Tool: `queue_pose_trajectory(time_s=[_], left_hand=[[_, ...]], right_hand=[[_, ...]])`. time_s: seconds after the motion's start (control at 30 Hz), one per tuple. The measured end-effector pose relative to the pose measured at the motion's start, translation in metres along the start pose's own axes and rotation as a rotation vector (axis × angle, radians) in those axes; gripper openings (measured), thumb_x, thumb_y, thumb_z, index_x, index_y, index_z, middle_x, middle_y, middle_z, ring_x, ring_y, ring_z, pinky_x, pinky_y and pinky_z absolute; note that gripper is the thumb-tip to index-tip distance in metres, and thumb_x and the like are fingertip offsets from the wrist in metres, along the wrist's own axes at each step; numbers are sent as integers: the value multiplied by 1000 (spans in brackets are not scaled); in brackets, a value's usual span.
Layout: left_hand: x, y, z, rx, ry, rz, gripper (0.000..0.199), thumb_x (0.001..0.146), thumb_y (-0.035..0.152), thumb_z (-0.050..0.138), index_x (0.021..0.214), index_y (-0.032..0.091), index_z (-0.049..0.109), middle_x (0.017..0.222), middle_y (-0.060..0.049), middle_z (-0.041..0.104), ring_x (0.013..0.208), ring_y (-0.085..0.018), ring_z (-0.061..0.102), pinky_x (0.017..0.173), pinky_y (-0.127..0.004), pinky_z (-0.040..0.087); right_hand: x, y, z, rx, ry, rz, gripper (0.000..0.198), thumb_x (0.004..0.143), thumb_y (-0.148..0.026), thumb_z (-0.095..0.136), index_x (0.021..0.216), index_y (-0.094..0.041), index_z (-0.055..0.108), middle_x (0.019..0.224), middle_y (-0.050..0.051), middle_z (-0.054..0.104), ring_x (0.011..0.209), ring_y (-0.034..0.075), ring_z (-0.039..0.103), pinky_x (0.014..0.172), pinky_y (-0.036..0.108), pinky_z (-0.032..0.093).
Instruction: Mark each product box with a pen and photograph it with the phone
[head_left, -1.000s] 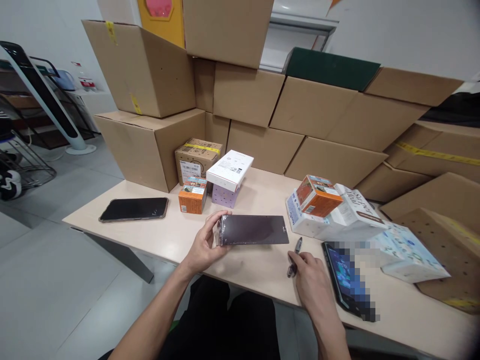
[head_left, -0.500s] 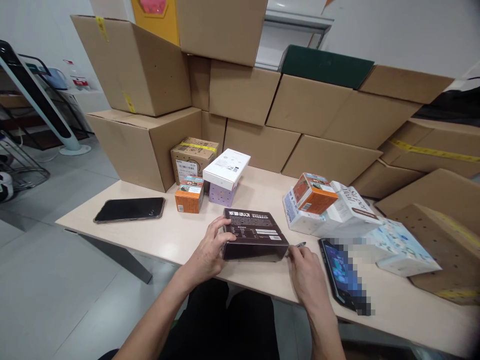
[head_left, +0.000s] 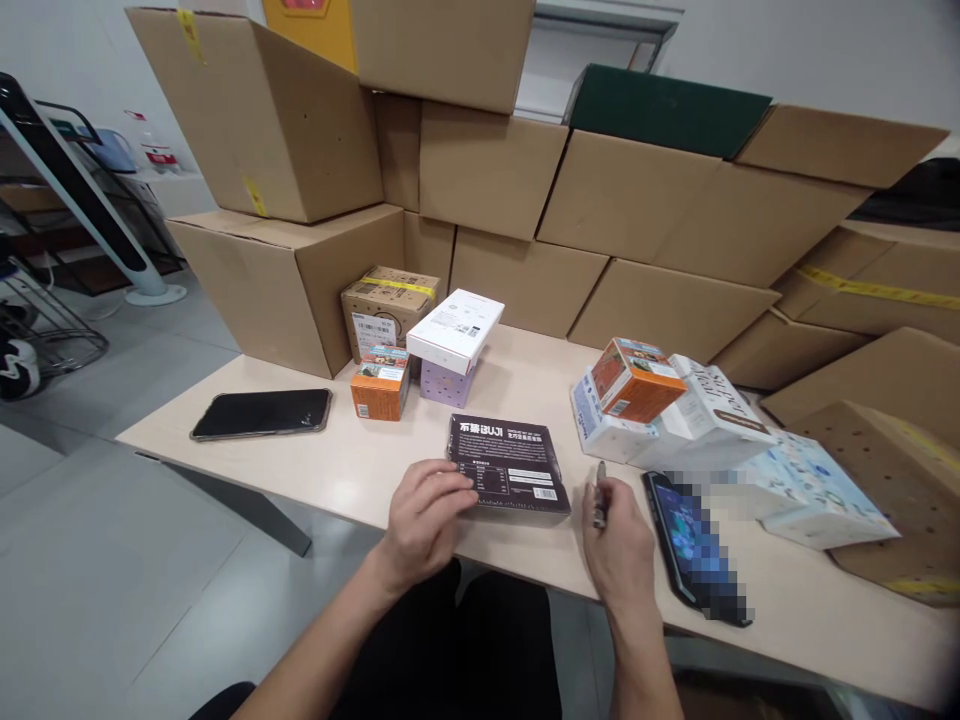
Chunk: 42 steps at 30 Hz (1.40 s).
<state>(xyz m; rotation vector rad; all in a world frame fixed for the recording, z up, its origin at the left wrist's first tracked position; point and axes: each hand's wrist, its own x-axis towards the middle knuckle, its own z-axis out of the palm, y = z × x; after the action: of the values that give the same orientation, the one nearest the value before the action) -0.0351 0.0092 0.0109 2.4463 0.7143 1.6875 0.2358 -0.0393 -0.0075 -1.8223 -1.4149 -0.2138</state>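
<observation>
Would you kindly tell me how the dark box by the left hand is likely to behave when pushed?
The dark box would probably slide rather than tip, since it lies flat on the table. Its straight edges suggest it is fairly stiff. Glints along its near edge hint that it may be slippery.

Quantities on the table (head_left: 532, 370) are as follows. Near edge: one dark box (head_left: 514, 465), one pen (head_left: 599, 508) and two hands, the left hand (head_left: 427, 520) and the right hand (head_left: 621, 545). Handsets: two, one black phone (head_left: 262, 413) near the left edge and one partly pixelated handset (head_left: 686, 535) toward the right edge. Orange boxes (head_left: 380, 388): two. Toward the far left corner: one flat white box (head_left: 457, 330), one purple box (head_left: 446, 383), one small taped carton (head_left: 390, 303), two large cardboard boxes (head_left: 240, 290). Toward the right edge: three pale boxes (head_left: 709, 420). Cardboard boxes along the far edge (head_left: 660, 215) overlap; their total cannot be determined.
</observation>
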Motion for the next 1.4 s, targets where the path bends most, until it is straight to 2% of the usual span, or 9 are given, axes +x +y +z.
queue_pose_trajectory(time_s=[0.1,0.2,0.3,0.37,0.47,0.6,0.77,1.2,1.4], left_hand=[[5,18,18,104,-42,65,41,83,13,54,121,27,64,104,-7,74,100,-26,63,89,-46,51],[9,28,33,296,-150,10,41,85,18,55,125,24,63,115,-9,72,104,-28,61,93,-49,46],[13,32,38,416,-204,-12,35,88,23,59,122,24,65,116,-7,73,101,-28,62,93,-47,42],[15,33,38,444,-223,-3,31,89,25,60,119,23,65,116,-6,73,101,-28,62,92,-46,41],[17,35,36,457,-255,-17,28,91,26,60,118,22,64,122,-6,71,102,-28,62,91,-45,39],[17,38,36,422,-265,-60,29,91,25,60,120,21,63,125,-8,69,104,-28,61,92,-46,37],[14,37,38,438,-276,-52,30,91,26,60,120,20,63,125,-8,69,106,-29,60,93,-46,35],[14,37,40,515,-229,-27,25,91,29,60,112,17,66,122,-6,70,105,-25,61,93,-44,38],[15,37,40,525,-240,-19,25,92,30,59,112,18,67,121,-6,71,104,-25,61,92,-44,39]], right_hand=[[0,-8,-3,316,236,208,28,86,-46,62,85,-19,56,77,2,60,66,16,58,66,30,45],[5,-22,-11,581,307,304,31,93,-47,50,92,-18,58,77,2,62,66,16,63,65,32,51],[14,-41,-19,914,140,384,32,94,-45,49,101,-16,61,80,5,68,68,17,65,64,33,54],[21,-53,-18,993,-26,383,31,88,-43,61,104,-17,62,85,7,71,70,17,65,67,33,55],[26,-66,-7,912,-157,337,31,85,-44,66,101,-17,62,79,4,70,62,14,62,60,28,52],[25,-73,9,661,-128,186,30,92,-47,54,89,-18,61,70,1,66,60,14,60,58,26,48],[25,-78,7,472,-109,25,31,95,-44,47,83,-19,61,73,1,66,63,14,60,64,26,47],[33,-88,0,398,-205,-38,32,95,-43,43,81,-19,59,69,1,66,63,15,60,64,23,46],[34,-88,0,364,-173,-50,34,95,-43,42,80,-18,60,69,2,66,62,15,61,63,24,44]])
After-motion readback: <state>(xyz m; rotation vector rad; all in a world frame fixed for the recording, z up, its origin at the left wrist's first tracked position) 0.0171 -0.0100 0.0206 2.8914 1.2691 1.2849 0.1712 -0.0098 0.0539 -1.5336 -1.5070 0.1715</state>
